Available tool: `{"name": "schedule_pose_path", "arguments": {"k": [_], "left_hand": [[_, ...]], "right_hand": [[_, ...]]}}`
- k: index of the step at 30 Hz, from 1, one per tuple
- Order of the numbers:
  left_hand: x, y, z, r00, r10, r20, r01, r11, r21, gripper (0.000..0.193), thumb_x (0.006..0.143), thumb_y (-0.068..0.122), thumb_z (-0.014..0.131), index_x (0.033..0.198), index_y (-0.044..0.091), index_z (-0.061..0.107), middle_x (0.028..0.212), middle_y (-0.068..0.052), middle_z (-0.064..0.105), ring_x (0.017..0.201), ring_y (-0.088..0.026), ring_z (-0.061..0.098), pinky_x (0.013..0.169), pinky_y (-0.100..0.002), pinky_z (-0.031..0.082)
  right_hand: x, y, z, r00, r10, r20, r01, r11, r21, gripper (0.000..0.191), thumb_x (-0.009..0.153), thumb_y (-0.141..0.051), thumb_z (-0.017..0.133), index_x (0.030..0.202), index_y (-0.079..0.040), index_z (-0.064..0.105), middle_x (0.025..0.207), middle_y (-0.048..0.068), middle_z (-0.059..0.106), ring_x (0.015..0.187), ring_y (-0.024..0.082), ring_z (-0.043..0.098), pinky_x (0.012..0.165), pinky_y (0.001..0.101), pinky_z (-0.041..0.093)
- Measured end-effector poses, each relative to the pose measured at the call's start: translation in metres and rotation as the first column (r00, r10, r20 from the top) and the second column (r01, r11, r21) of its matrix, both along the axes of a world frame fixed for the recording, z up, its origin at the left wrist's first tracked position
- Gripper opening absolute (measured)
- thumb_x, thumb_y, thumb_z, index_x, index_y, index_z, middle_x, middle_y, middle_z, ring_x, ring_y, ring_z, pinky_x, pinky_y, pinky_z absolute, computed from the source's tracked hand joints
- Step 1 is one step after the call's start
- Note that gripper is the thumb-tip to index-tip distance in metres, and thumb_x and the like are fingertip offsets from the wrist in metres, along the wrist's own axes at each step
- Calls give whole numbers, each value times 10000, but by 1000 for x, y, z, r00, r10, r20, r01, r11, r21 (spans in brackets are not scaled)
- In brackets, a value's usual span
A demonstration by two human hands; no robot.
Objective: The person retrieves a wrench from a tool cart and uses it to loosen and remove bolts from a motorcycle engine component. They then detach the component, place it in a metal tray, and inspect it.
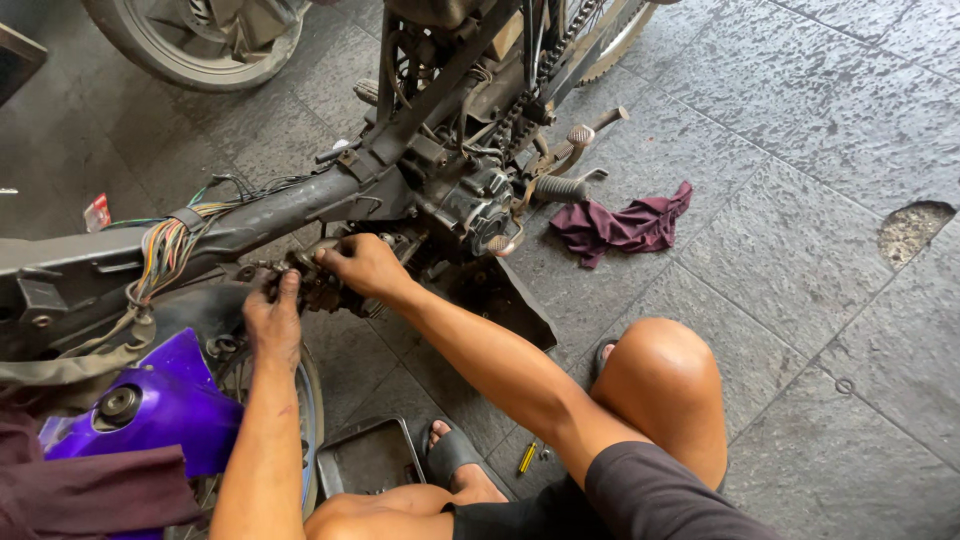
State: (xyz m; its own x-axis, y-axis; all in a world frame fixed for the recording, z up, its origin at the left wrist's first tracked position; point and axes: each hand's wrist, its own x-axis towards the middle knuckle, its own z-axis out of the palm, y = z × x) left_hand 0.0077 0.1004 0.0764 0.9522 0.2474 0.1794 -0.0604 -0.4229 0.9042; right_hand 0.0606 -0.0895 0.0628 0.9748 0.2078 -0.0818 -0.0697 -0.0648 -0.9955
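Gripping a greasy engine part (320,285) just below the motorcycle frame (300,205): left hand (272,320) and right hand (365,265) both curled around it. Apparently mid-job, still working it at the frame.

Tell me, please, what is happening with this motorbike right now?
A person squats on the stone floor beside a stripped motorbike frame. Both bare hands are on a grimy engine part under the frame: the left hand grips it from below, the right hand from above. A maroon rag lies nearby, and a purple body panel sits at the left.

Grey stone-tile floor (800,260), daylit
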Motion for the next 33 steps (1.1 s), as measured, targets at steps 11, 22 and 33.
{"name": "schedule_pose_path", "arguments": {"k": [11,22,33], "left_hand": [[-5,-7,21,983,-66,172,40,987,155,473,914,230,858,1267,15,629,1165,-46,712,1065,-152,644,984,-302,501],[2,7,-7,1000,-1,-30,1,1000,28,371,1021,355,742,1153,11,701,1036,-24,690,972,-127,582,909,-297,474],[-2,-3,20,983,-75,164,43,980,193,426,934,258,839,1227,14,650,1139,-72,725,1031,-187,666,973,-337,521]], "right_hand": [[2,6,-3,999,-6,46,5,1000,27,448,904,-396,730,981,45,757,827,198,761,773,254,743,730,397,563],[-1,13,-8,999,-34,8,34,996,81,365,906,-325,719,959,34,747,830,169,760,768,220,723,722,386,559],[-2,-4,7,999,23,23,-23,999,24,439,922,-396,723,906,42,754,726,139,724,660,175,673,660,372,545]]}}
